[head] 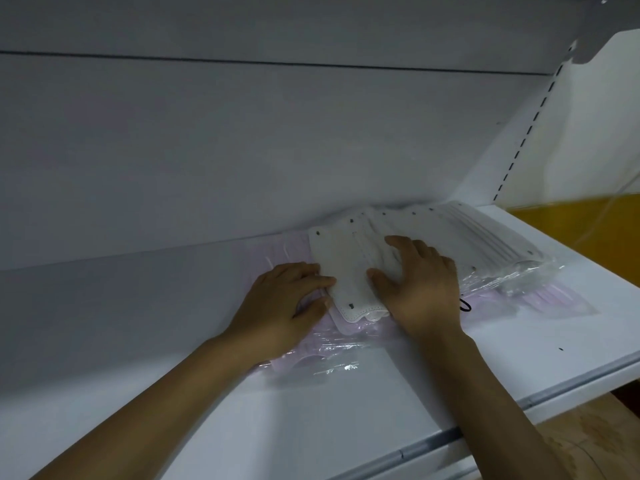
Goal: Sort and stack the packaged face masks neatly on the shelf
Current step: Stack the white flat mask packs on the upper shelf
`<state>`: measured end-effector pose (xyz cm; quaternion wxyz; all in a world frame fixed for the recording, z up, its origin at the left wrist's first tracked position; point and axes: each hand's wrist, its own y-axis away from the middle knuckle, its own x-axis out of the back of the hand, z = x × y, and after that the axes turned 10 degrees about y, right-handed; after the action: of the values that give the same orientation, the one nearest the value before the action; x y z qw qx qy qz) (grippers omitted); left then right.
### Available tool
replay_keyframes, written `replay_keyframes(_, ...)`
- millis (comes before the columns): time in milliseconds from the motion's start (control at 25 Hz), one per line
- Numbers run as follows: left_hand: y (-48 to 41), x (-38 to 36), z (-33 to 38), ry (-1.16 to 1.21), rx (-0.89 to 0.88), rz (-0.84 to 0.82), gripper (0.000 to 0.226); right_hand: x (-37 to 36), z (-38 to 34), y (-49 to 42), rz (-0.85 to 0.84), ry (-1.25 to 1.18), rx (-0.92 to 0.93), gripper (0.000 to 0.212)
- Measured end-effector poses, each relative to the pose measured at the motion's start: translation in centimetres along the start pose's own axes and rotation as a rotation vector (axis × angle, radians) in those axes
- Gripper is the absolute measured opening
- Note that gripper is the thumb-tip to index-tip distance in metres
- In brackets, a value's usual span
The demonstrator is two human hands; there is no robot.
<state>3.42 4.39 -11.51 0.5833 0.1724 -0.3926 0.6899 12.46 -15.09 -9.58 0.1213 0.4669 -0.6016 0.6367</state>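
Note:
A fanned row of white packaged face masks (460, 237) lies on the white shelf (381, 393), leaning toward the back wall. Pale pink masks in clear plastic (329, 355) lie flat beneath and around them. My left hand (287, 299) grips the left edge of the front white mask pack (343, 268), thumb on top. My right hand (419, 282) rests on the same pack from the right, with its thumb and fingers spread over the white stack.
The shelf's grey back wall rises right behind the masks. A slotted upright (530, 126) stands at the right, with a yellow panel (595, 226) beyond it. The shelf's metal front edge (485, 424) runs along the lower right, above a wooden surface (588, 431).

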Motion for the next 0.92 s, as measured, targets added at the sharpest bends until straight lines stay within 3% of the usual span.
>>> replay_keyframes(240, -0.2, -0.1, -0.1, 0.002, -0.001, -0.004, 0.059, 0.8, -0.4, 0.1, -0.066, -0.308, -0.051, 0.044)
replay_keyframes(560, -0.2, 0.1, 0.3, -0.039, 0.015, -0.038, 0.070, 1.1, -0.2, 0.2, 0.114, -0.270, -0.044, 0.034)
replay_keyframes(680, -0.2, 0.1, 0.2, -0.029, 0.016, -0.042, 0.067, 0.4, 0.1, 0.3, 0.053, -0.059, -0.012, 0.037)
replay_keyframes(800, -0.2, 0.3, 0.4, -0.038, 0.007, -0.050, 0.068, 0.7, 0.1, 0.2, -0.015, -0.201, -0.042, 0.035)
replay_keyframes(920, -0.3, 0.1, 0.2, -0.017, -0.006, -0.029, 0.065, 2.1, -1.4, 0.3, 0.099, -0.201, 0.167, 0.034)
